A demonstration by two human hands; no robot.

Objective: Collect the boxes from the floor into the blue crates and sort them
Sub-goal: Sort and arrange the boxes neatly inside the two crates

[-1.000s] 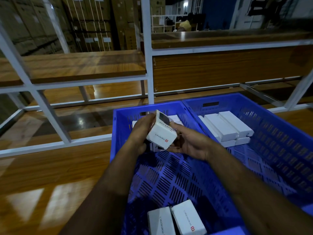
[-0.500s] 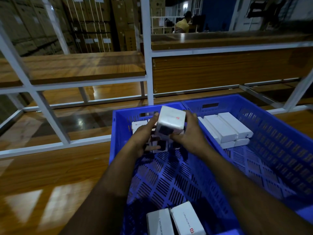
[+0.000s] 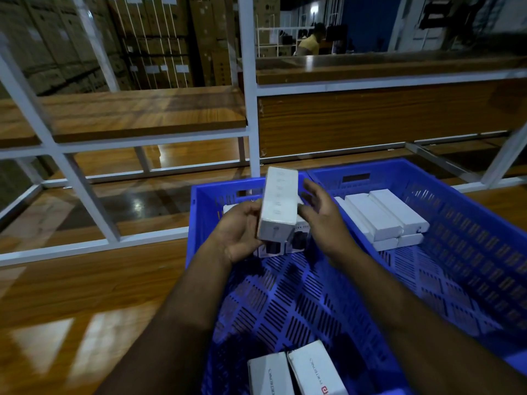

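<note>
The left hand (image 3: 239,232) grips a white box (image 3: 278,205) upright above the left blue crate (image 3: 285,303), the right hand (image 3: 322,220) open just beside it

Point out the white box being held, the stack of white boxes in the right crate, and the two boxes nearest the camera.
Held white box (image 3: 278,205): head view, broad upper face.
Stacked white boxes (image 3: 382,216): head view, top of the upper layer.
Two near boxes (image 3: 312,369): head view, top face of the right one.

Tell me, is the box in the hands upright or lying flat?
Upright, slightly tilted: the white box stands on end above the crate, left hand gripping it.
</note>
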